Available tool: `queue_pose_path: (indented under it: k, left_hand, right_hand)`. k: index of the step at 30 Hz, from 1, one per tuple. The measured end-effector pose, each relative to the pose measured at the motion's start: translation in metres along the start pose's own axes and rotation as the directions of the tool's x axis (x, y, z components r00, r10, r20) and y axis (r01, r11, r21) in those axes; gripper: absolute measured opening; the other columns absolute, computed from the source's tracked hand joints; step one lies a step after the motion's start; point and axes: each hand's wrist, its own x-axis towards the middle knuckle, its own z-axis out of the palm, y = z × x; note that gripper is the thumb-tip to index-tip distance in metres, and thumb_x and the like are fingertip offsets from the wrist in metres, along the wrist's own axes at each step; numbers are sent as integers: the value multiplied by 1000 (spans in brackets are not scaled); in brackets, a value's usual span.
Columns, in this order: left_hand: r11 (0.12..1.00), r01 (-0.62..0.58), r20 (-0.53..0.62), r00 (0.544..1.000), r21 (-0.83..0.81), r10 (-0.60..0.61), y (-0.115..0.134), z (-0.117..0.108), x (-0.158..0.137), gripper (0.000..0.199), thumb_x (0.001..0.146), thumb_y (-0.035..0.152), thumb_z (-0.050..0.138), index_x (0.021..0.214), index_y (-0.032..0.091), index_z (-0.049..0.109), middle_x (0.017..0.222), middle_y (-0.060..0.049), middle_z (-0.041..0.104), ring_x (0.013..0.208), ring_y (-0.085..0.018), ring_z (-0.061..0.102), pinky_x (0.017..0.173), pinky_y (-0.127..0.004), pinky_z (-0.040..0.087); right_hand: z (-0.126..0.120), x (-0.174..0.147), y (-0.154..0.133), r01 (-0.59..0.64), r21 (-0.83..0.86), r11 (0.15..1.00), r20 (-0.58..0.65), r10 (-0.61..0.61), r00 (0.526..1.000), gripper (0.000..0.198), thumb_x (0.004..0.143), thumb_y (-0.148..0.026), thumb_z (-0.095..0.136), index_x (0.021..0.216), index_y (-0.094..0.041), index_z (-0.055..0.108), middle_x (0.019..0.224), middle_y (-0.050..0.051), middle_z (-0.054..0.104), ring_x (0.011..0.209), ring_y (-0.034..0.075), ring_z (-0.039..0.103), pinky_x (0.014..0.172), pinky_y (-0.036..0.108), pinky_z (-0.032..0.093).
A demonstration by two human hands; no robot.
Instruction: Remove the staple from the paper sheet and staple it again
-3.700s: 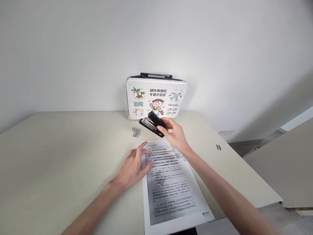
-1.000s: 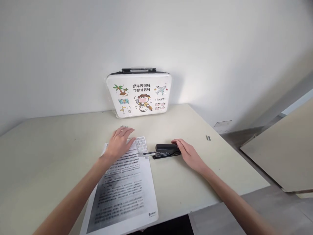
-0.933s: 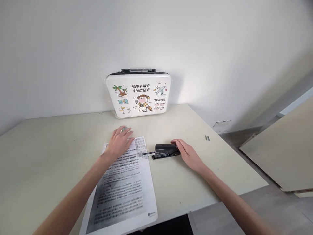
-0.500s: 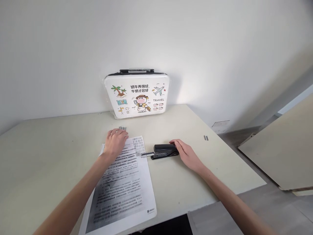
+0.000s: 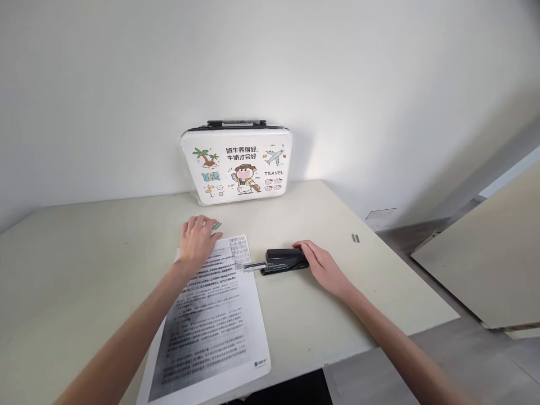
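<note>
My left hand (image 5: 197,241) is above the top edge of a printed sheet of paper (image 5: 219,320). Its thumb and index finger close around a small grey strip of staples (image 5: 216,225), partly hidden by the fingers. My right hand (image 5: 323,265) grips the back end of a black stapler (image 5: 284,261) lying on its base on the table. The stapler's metal staple tray (image 5: 254,265) sticks out from its front, to the left, over the paper's right edge. A block of barcode-like print (image 5: 239,250) fills the sheet's upper right corner.
A white travel case (image 5: 244,166) with cartoon prints and a black handle stands against the wall. Another short staple strip (image 5: 355,238) lies near the right edge of the pale table (image 5: 84,270). A light-coloured panel (image 5: 485,253) stands beyond at the right.
My left hand has shifted slightly up and left, its thumb now spread to the near side of the staple strip, which has turned. My right hand and the stapler have stayed in place.
</note>
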Motion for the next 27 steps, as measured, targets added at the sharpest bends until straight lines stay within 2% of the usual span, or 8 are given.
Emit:
queue_pose_path:
  k: [4, 12, 14, 16, 18, 21, 24, 27]
  left_hand:
    - [999, 32, 35, 999, 6, -32, -5, 3, 2, 21, 98, 30, 60, 101, 22, 79, 124, -14, 70, 128, -38, 53, 107, -53, 42]
    - [996, -6, -30, 1000, -93, 3, -8, 6, 0, 22, 100, 28, 56, 89, 21, 74, 113, -13, 74, 122, -36, 57, 103, -53, 44]
    - [989, -13, -59, 998, -147, 5, -8, 7, 0, 23, 101, 31, 54, 90, 21, 71, 111, -13, 75, 119, -35, 60, 102, -53, 45]
    - [963, 1, -73, 997, -268, -22, -6, 7, 0, 22, 102, 35, 52, 93, 22, 67, 112, -13, 75, 112, -33, 65, 98, -50, 48]
    - [898, 46, -47, 996, -438, -74, -1, 5, -1, 23, 102, 42, 52, 95, 22, 62, 112, -11, 76, 102, -29, 69, 90, -44, 52]
    - [750, 121, 62, 992, -650, -106, 11, -1, -4, 31, 100, 53, 55, 94, 23, 57, 101, -9, 77, 93, -26, 72, 81, -38, 54]
    - [585, 156, 169, 985, -796, -33, 27, -12, -12, 38, 98, 60, 58, 97, 23, 55, 96, -8, 77, 91, -24, 73, 80, -36, 54]
    - [417, 215, 254, 966, -883, 40, 44, -25, -23, 42, 95, 61, 62, 112, 23, 58, 98, -6, 75, 84, -21, 72, 81, -36, 55]
  right_hand:
    - [0, 0, 2, 1, 1, 1000, 0, -1, 1000, 46, 110, -55, 30, 115, -27, 66, 120, 5, 74, 114, 25, 66, 100, 38, 50]
    - [0, 0, 2, 0, -3, 1000, 1, 0, 1000, 47, 109, -56, 30, 115, -27, 66, 119, 5, 74, 113, 25, 67, 100, 38, 50]
    - [0, 0, 2, 1, -2, 1000, 1, -1, 1000, 47, 109, -56, 30, 115, -27, 66, 120, 5, 74, 113, 25, 67, 101, 39, 50]
    - [0, 0, 2, 1, -2, 1000, 1, -1, 1000, 47, 110, -56, 30, 115, -27, 66, 120, 5, 74, 113, 25, 67, 102, 39, 49]
    - [0, 0, 1, -2, -2, 1000, 0, 2, 1000, 46, 110, -56, 30, 115, -27, 66, 120, 5, 74, 114, 25, 66, 103, 39, 49]
    - [0, -1, -1, -5, -8, 1000, -4, 5, 1000, 46, 110, -55, 30, 115, -27, 66, 118, 5, 74, 113, 25, 67, 101, 39, 49]
    - [0, -1, -3, -4, -12, 1000, -8, 3, 1000, 46, 109, -55, 30, 114, -26, 66, 117, 6, 74, 112, 25, 67, 100, 38, 50]
    - [0, -1, -4, -7, -7, 1000, -7, 7, 1000, 45, 109, -54, 31, 114, -26, 66, 118, 6, 74, 112, 24, 67, 100, 38, 49]
